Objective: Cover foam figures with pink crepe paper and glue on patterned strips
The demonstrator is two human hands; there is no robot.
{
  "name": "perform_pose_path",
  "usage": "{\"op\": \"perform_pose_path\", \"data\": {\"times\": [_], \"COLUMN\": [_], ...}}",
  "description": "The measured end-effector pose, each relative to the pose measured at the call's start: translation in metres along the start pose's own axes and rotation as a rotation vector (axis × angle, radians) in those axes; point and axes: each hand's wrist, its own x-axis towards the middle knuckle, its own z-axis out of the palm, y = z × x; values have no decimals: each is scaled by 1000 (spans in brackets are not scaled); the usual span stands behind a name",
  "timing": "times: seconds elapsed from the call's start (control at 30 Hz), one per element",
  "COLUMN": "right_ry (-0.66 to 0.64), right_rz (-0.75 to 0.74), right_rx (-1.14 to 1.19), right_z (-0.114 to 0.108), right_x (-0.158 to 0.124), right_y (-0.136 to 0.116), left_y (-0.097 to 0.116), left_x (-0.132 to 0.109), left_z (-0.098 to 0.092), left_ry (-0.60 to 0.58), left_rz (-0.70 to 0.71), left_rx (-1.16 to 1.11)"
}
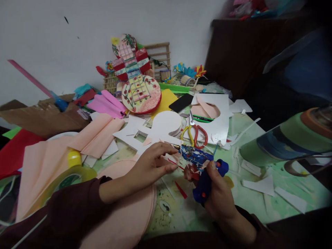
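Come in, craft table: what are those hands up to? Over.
Right hand grips blue glue gun. Left hand open by its nozzle, contact unclear. Scissors lie just beyond.

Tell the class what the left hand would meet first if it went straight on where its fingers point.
The left hand would probably meet the glue gun first, though depth is unclear.

dim, soft light left the wall (168, 20) grey and the cabinet (233, 55) nearly black. the right side lay in shadow. the bottle (280, 138) looked stretched near the edge, while the scissors (201, 138), mid-view, were fairly sharp.
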Motion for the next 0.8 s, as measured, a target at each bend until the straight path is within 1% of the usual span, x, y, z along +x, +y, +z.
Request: {"op": "perform_pose_path", "data": {"times": [0.13, 0.2, 0.3, 0.37, 0.4, 0.43, 0.47, 0.5, 0.57, 0.6, 0.63, 0.67, 0.7, 0.73, 0.77, 0.8], "right_ry": [43, 47, 40, 43, 57, 78, 106, 135, 192, 211, 223, 233, 240, 245, 245, 243], "right_rz": [-15, -32, -50, -57, -62, -69, -80, -95, -140, -161, -177, -183, -183, -179, -174, -171], "right_rx": [-90, -143, -158, -147, -134, -117, -99, -80, -47, -42, -43, -45, -45, -40, -31, -19], "right_z": [-5, -7, -11, -12, -13, -13, -14, -14, -16, -17, -17, -18, -18, -18, -17, -16], "right_x": [-2, -3, -3, -3, -3, -2, -2, -1, 0, 1, 1, 2, 2, 2, 3, 3], "right_y": [8, 12, 16, 15, 14, 12, 10, 7, 1, -2, -4, -5, -6, -7, -7, -7], "left_y": [7, 10, 15, 17, 17, 17, 16, 13, 1, -7, -16, -26, -34, -40, -44, -45], "left_x": [3, 1, -4, -7, -8, -7, -5, -2, 7, 11, 15, 18, 20, 20, 20, 18], "left_z": [4, 8, 11, 8, 4, -3, -13, -24, -53, -67, -80, -91, -97, -99, -96, -89], "left_ry": [-26, -48, -86, -65, -19, 60, 171, 307, 672, 792, 877, 929, 902, 885, 844, 820], "left_rz": [-241, -339, -392, -382, -364, -341, -309, -279, -198, -133, -95, -113, -198, -277, -346, -361], "left_rx": [-310, -436, -562, -560, -533, -494, -450, -405, -365, -445, -528, -603, -634, -615, -566, -496]}}
